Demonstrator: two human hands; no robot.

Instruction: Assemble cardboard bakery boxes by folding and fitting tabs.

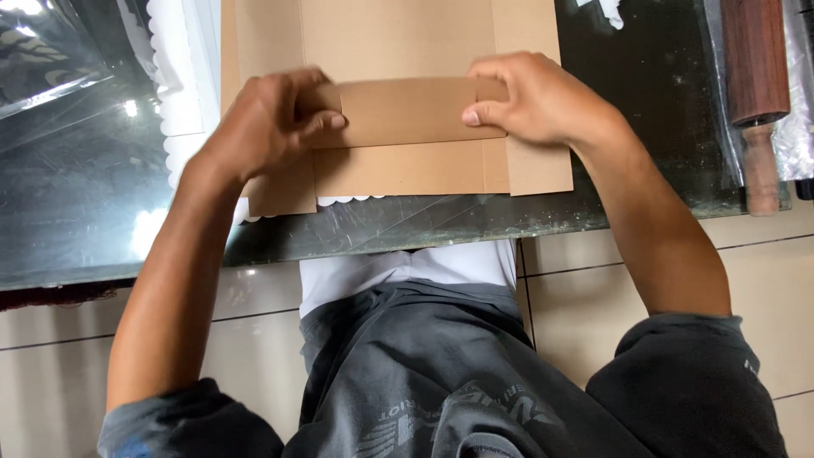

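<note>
Cardboard flap (405,112) lay crosswise near the surface's (475,222) front edge; I saw left hand (270,127) and right hand (530,100) pinching opposite ends.

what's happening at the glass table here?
A person is working a flat brown cardboard blank that lies on the glass tabletop. Both hands press on a narrow folded flap: the left hand pinches its left end, the right hand its right end. White scalloped-edge sheets lie under and beside the cardboard. A wooden rolling pin lies off to the right, untouched.
</note>
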